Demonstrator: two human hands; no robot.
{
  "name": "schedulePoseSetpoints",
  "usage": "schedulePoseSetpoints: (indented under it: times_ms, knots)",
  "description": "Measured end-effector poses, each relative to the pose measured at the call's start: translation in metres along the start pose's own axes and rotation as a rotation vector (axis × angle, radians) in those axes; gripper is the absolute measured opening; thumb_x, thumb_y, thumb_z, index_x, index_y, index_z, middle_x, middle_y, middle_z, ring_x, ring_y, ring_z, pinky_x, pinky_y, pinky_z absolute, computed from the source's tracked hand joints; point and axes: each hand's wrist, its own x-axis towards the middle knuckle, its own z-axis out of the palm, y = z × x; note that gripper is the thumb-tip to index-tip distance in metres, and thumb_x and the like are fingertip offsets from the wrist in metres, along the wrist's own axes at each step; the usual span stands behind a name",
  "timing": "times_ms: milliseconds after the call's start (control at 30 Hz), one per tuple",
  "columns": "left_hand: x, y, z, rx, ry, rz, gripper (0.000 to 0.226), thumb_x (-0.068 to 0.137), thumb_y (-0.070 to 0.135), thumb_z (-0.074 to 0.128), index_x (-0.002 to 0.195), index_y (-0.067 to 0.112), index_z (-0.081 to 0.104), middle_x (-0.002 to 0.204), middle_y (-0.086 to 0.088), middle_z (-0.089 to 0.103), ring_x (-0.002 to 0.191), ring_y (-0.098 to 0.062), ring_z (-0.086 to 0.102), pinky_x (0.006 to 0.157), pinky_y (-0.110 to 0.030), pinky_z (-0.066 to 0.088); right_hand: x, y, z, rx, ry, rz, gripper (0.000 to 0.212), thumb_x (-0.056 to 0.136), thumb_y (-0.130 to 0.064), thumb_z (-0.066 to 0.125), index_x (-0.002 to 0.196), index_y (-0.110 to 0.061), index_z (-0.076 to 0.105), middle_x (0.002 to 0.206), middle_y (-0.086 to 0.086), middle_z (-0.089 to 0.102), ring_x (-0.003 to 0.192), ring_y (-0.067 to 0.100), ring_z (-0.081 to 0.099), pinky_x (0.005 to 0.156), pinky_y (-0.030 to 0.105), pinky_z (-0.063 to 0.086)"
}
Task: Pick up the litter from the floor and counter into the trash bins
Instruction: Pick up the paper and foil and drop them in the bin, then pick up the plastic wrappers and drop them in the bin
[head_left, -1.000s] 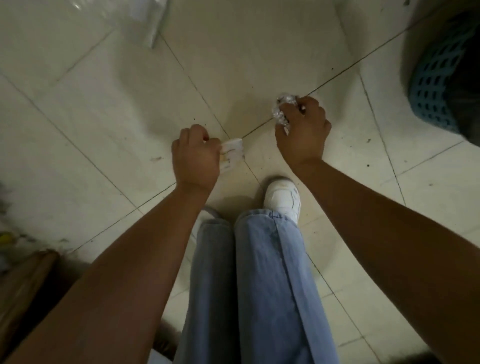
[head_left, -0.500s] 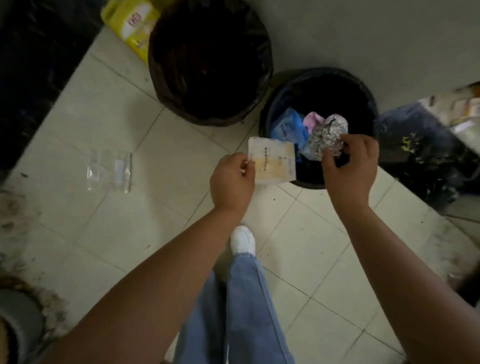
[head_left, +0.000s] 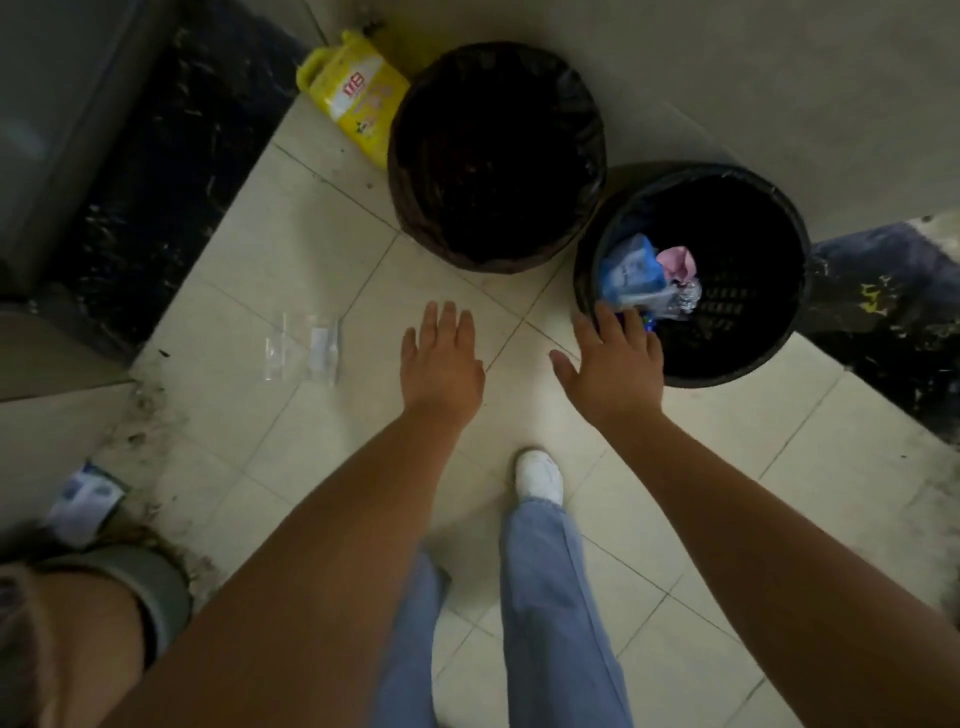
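Note:
Two round bins lined with black bags stand on the tiled floor by the wall. The left bin (head_left: 498, 156) looks dark inside. The right bin (head_left: 737, 358) holds a blue wrapper (head_left: 631, 273), a pink scrap (head_left: 675, 260) and a crumpled foil ball (head_left: 685, 299). My right hand (head_left: 613, 371) is flat and empty, its fingertips over the right bin's near rim. My left hand (head_left: 441, 364) hovers empty, fingers spread, over the floor between the bins. A clear plastic wrapper (head_left: 304, 351) lies on the tiles left of my left hand.
A yellow jug (head_left: 353, 93) leans against the wall behind the left bin. A blue-and-white paper scrap (head_left: 83, 499) lies at the lower left near dirt and a grey round object (head_left: 140, 592). Dark marble strips border the tiles. My white shoe (head_left: 537, 475) and jeans stand below.
Both hands held litter over the right bin half a second ago: paper in the left, foil in the right. Now both are empty and the foil lies in the bin.

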Motion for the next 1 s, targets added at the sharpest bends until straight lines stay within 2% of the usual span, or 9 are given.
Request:
schedulePoseSetpoints:
  times_ms: [167, 333, 467, 633, 800, 867, 1000]
  knots:
    - [-0.013, -0.106, 0.022, -0.048, -0.086, -0.115, 0.064, 0.101, 0.039, 0.03, 0.152, 0.01, 0.004, 0.161, -0.011, 0.009, 0.15, -0.027, 0.005, 0.122, -0.043, 0.011, 0.005, -0.12, 0.047, -0.059, -0.107, -0.093, 0.056, 0.098, -0.041, 0.033, 0.148, -0.02, 0.019, 0.159, 0.006, 0.015, 0.148, 0.028, 0.007, 0.121, 0.045, 0.009]
    - [-0.029, -0.239, 0.033, -0.057, -0.13, -0.139, 0.063, 0.101, 0.04, 0.028, 0.152, 0.012, 0.003, 0.161, -0.01, 0.005, 0.15, -0.026, 0.003, 0.122, -0.043, 0.008, 0.006, -0.244, 0.098, -0.086, -0.173, -0.109, 0.055, 0.098, -0.038, 0.035, 0.147, -0.018, 0.022, 0.158, 0.007, 0.019, 0.147, 0.028, 0.011, 0.12, 0.043, 0.013]
    - [-0.033, -0.326, 0.046, -0.053, -0.136, -0.183, 0.062, 0.102, 0.04, 0.026, 0.152, 0.011, 0.002, 0.161, -0.012, 0.006, 0.15, -0.027, 0.003, 0.122, -0.043, 0.009, 0.008, -0.317, 0.128, -0.127, -0.221, -0.143, 0.054, 0.098, -0.038, 0.035, 0.147, -0.018, 0.022, 0.158, 0.006, 0.019, 0.147, 0.027, 0.012, 0.12, 0.042, 0.014]
    - [-0.001, -0.381, 0.08, -0.122, -0.151, -0.228, 0.061, 0.102, 0.038, 0.028, 0.151, 0.009, 0.007, 0.16, -0.012, 0.012, 0.149, -0.027, 0.009, 0.121, -0.041, 0.015, 0.044, -0.353, 0.164, -0.187, -0.231, -0.128, 0.052, 0.097, -0.037, 0.036, 0.144, -0.015, 0.029, 0.155, 0.007, 0.027, 0.145, 0.027, 0.02, 0.118, 0.039, 0.022]
    - [0.055, -0.41, 0.139, -0.169, -0.145, -0.258, 0.057, 0.101, 0.037, 0.031, 0.149, 0.009, 0.017, 0.157, -0.011, 0.021, 0.146, -0.025, 0.018, 0.119, -0.038, 0.024, 0.123, -0.359, 0.219, -0.228, -0.233, -0.083, 0.049, 0.096, -0.034, 0.042, 0.138, -0.01, 0.037, 0.142, 0.01, 0.043, 0.13, 0.028, 0.04, 0.103, 0.038, 0.039]
    - [0.085, -0.419, 0.166, -0.19, -0.136, -0.247, 0.057, 0.1, 0.038, 0.032, 0.148, 0.01, 0.018, 0.156, -0.01, 0.022, 0.146, -0.024, 0.019, 0.118, -0.037, 0.025, 0.163, -0.361, 0.248, -0.199, -0.233, -0.07, 0.052, 0.094, -0.033, 0.047, 0.139, -0.01, 0.036, 0.142, 0.012, 0.042, 0.129, 0.03, 0.041, 0.102, 0.039, 0.04]
    - [0.137, -0.426, 0.216, -0.231, -0.11, -0.243, 0.058, 0.1, 0.038, 0.033, 0.148, 0.009, 0.019, 0.156, -0.01, 0.023, 0.146, -0.024, 0.021, 0.117, -0.037, 0.027, 0.232, -0.366, 0.298, -0.04, -0.191, -0.016, 0.07, 0.089, -0.031, 0.058, 0.145, -0.012, 0.022, 0.15, 0.018, 0.028, 0.134, 0.036, 0.036, 0.107, 0.043, 0.037]
